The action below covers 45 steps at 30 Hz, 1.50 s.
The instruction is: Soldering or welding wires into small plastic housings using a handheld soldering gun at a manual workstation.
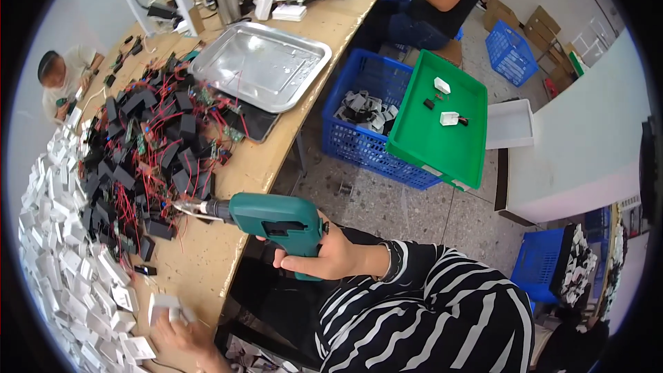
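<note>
My right hand (pixel 330 254) is closed round the handle of a green pistol-shaped tool (pixel 275 213). The tool has a black collar and a pale, pointed tip, which reaches over the table to the edge of a heap of black blocks with red wires (pixel 148 145). At the lower left, my left hand (pixel 183 337) grips a small white plastic housing (pixel 164 306) just above the tabletop; that hand is somewhat blurred. A big pile of similar white housings (pixel 76 255) spreads along the left side, close to this hand.
Beyond the black heap, a metal tray (pixel 266 62) lies on the wooden table (pixel 259 159). On the right, a green tray (pixel 442 145) holding a few parts leans on a blue crate (pixel 369 155). Two other people (pixel 442 0) (pixel 65 79) sit at the far side and left.
</note>
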Each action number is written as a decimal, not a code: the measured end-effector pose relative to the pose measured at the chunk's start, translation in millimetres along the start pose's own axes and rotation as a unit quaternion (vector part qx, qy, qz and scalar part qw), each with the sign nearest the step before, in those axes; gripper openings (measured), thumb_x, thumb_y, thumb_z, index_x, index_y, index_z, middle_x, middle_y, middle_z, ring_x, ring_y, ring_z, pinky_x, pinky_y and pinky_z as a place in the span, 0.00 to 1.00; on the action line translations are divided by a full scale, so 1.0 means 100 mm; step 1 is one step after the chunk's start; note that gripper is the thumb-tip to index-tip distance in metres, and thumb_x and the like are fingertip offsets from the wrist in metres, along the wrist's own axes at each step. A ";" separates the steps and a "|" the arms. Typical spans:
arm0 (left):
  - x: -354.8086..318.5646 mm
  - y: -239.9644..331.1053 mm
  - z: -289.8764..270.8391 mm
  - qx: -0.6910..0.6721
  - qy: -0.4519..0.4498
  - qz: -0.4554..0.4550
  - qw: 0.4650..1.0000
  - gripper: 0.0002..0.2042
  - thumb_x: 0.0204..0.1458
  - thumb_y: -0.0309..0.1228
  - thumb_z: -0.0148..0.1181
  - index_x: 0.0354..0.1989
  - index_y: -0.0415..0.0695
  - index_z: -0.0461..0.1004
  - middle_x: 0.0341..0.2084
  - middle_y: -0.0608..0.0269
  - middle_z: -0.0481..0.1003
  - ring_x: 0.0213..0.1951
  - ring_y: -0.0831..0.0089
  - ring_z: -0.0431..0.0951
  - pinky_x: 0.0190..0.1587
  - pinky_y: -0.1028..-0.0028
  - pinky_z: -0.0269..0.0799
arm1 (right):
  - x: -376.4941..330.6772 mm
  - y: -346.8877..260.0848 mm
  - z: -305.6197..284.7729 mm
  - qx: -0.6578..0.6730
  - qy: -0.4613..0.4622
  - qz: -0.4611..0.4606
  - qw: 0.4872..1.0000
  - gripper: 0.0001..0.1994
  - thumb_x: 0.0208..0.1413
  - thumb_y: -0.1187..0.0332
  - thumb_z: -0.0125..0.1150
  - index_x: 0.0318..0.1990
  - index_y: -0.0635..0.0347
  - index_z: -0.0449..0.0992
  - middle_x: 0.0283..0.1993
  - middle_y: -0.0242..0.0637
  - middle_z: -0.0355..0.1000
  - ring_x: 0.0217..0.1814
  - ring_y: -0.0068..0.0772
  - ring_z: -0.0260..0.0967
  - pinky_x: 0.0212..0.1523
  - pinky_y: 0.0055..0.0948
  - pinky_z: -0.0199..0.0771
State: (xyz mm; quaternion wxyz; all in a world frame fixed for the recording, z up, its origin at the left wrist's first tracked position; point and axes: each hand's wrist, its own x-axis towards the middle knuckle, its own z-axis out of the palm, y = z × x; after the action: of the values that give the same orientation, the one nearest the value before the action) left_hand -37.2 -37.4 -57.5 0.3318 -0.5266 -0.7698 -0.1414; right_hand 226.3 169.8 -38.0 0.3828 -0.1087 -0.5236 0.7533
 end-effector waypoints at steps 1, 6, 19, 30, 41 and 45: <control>-0.01 0.03 0.07 0.020 0.023 0.019 0.999 0.08 0.42 0.24 0.61 0.32 0.38 0.71 0.34 0.52 0.72 0.39 0.52 0.71 0.41 0.60 0.67 | 0.00 -0.01 0.01 0.014 -0.017 0.015 1.000 0.23 0.48 0.78 0.58 0.51 0.65 0.56 0.40 0.36 0.68 0.39 0.22 0.69 0.41 0.24 0.70; 0.57 0.87 0.28 -0.151 -0.006 -0.046 0.988 0.11 0.38 0.26 0.63 0.32 0.38 0.74 0.32 0.53 0.72 0.33 0.56 0.71 0.36 0.64 0.67 | -0.03 -0.11 -0.05 -0.095 0.017 -0.040 0.995 0.25 0.45 0.85 0.53 0.54 0.69 0.57 0.50 0.53 0.64 0.34 0.31 0.71 0.35 0.28 0.74; 0.70 0.88 -0.02 -0.173 -0.006 -0.048 0.984 0.12 0.37 0.25 0.62 0.34 0.39 0.73 0.34 0.59 0.72 0.33 0.63 0.71 0.35 0.68 0.65 | -0.01 -0.11 -0.12 -0.136 0.056 -0.065 0.987 0.27 0.43 0.81 0.51 0.54 0.73 0.55 0.49 0.57 0.64 0.29 0.31 0.70 0.26 0.25 0.72; 2.01 1.19 0.73 -0.080 -0.137 0.044 0.986 0.01 0.35 0.21 0.51 0.18 0.40 0.67 0.18 0.57 0.71 0.26 0.62 0.74 0.30 0.66 0.62 | 0.03 -0.18 -0.38 -0.152 0.118 -0.118 0.974 0.29 0.45 0.76 0.56 0.56 0.70 0.53 0.49 0.58 0.64 0.29 0.30 0.69 0.25 0.23 0.72; 2.05 1.01 0.84 -0.284 -0.025 -0.049 0.957 0.05 0.42 0.27 0.57 0.28 0.44 0.76 0.21 0.59 0.74 0.26 0.65 0.75 0.30 0.68 0.66 | 0.07 -0.19 -0.47 -0.154 0.134 -0.122 0.971 0.29 0.45 0.76 0.56 0.56 0.69 0.54 0.48 0.57 0.64 0.28 0.29 0.68 0.24 0.22 0.72; 2.24 0.73 0.66 -0.625 0.031 -0.350 0.697 0.08 0.49 0.27 0.57 0.36 0.39 0.72 0.23 0.65 0.72 0.22 0.80 0.68 0.25 0.82 0.63 | 0.10 -0.21 -0.44 -0.145 0.130 -0.117 0.974 0.29 0.45 0.76 0.56 0.56 0.69 0.54 0.49 0.57 0.64 0.28 0.28 0.68 0.24 0.22 0.72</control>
State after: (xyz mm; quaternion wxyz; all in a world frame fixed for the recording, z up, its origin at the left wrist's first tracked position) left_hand -45.7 190.2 31.4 -0.1235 -0.3012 -0.6224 -0.7118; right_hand 254.1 211.0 -35.7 0.5132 -0.1982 -0.5819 0.5990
